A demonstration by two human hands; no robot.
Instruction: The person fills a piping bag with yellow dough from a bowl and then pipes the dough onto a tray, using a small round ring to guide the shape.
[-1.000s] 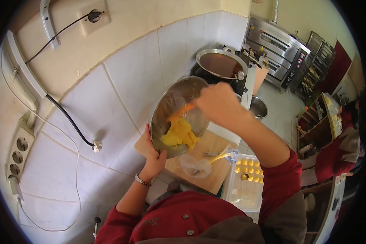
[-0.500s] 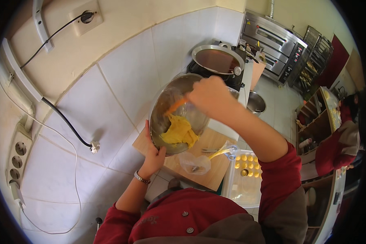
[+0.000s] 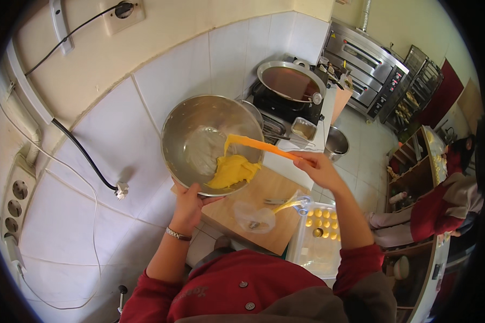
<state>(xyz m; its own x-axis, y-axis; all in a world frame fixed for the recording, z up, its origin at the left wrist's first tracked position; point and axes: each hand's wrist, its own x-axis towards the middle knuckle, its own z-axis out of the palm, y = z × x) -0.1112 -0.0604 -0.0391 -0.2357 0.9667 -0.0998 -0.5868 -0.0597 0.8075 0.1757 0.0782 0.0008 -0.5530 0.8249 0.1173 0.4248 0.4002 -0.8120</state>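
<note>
A large metal mixing bowl (image 3: 178, 121) is held up and tilted by my left hand (image 3: 189, 207), which grips its lower rim. A mass of soft yellow dough or batter (image 3: 233, 171) lies in the lower right of the bowl. My right hand (image 3: 319, 168) is closed around the handle of an orange spatula (image 3: 264, 146). The spatula's yellow-smeared end is over the bowl, by the yellow mass. Below the bowl, a clear plastic piping bag (image 3: 253, 218) with yellow streaks lies on a wooden board (image 3: 275, 234).
A wide pot of brownish liquid (image 3: 291, 83) stands on a black stove beyond the bowl. Right of the board, a tray (image 3: 312, 264) holds rows of small yellow pieces. A steel oven (image 3: 361, 59) stands far back. Another person (image 3: 425, 215) works at right.
My right hand has moved right and down, drawing the spatula back from deep inside the bowl. The bowl has shifted left and faces upward more.
</note>
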